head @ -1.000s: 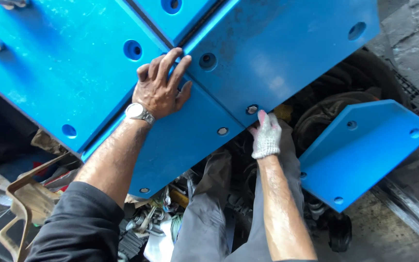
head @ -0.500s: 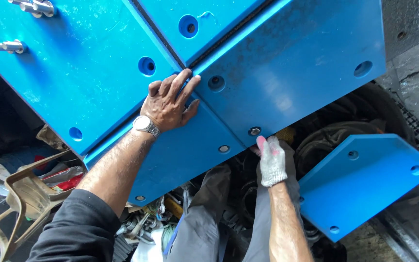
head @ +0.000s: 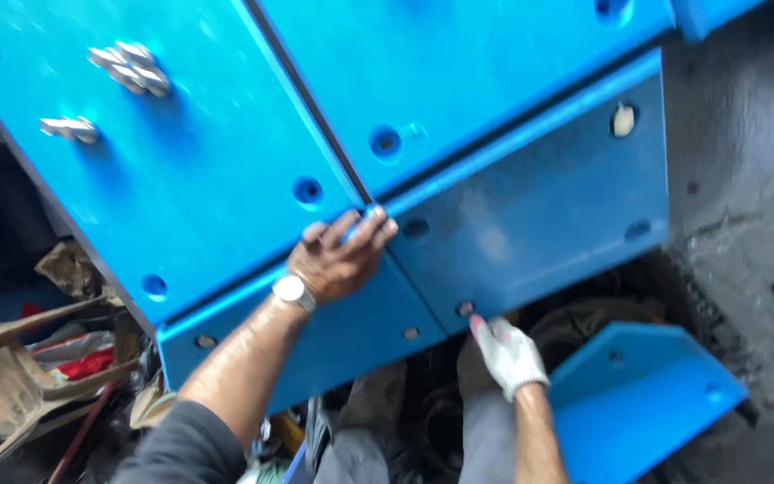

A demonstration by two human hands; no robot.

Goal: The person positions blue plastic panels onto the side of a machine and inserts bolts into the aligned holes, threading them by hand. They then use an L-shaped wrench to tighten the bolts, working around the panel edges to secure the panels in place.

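Observation:
My left hand, bare with a silver wristwatch, lies flat on the seam where a big blue panel meets a lower blue plate; its fingers are spread and hold nothing. My right hand, in a white glove, reaches up to a bolt hole at the plate's lower edge, with a fingertip at the hole. Whether it holds anything is hidden. Metal bolts stick out of the panel at upper left.
A separate blue bracket plate with holes lies at lower right on dark rubber parts. A brown plastic chair and clutter sit at lower left. Grey concrete floor runs along the right.
The view has moved closer and swung, so the panels sit lower in the picture. Both hands stay at their spots on the seam and the bolt hole. My left fingers have drawn closer together.

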